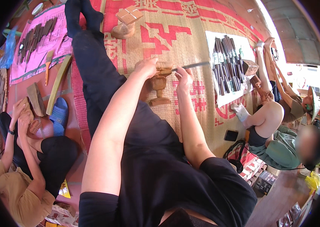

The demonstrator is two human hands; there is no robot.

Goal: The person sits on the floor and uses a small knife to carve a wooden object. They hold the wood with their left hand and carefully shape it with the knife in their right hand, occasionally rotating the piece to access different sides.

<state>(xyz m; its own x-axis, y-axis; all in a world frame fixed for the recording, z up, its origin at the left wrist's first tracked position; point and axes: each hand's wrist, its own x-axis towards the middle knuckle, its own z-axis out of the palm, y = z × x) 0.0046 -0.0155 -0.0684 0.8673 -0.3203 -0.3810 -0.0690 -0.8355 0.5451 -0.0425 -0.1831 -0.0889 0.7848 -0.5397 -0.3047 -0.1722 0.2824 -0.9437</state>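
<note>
My left hand is closed on a small brown wooden piece, steadying it on top of a turned wooden stand with a square foot. Just to the right, the fingers of my right hand are closed around a slender dark carving tool. One end of this tool points at the wooden piece; the other sticks out rightward. Whether its tip touches the wood is too blurred to tell.
Dark-handled carving tools lie in rows on a white cloth at right and a pink cloth at left. A second wooden stand bears a block. Co-workers sit on both sides; a phone lies by my right elbow.
</note>
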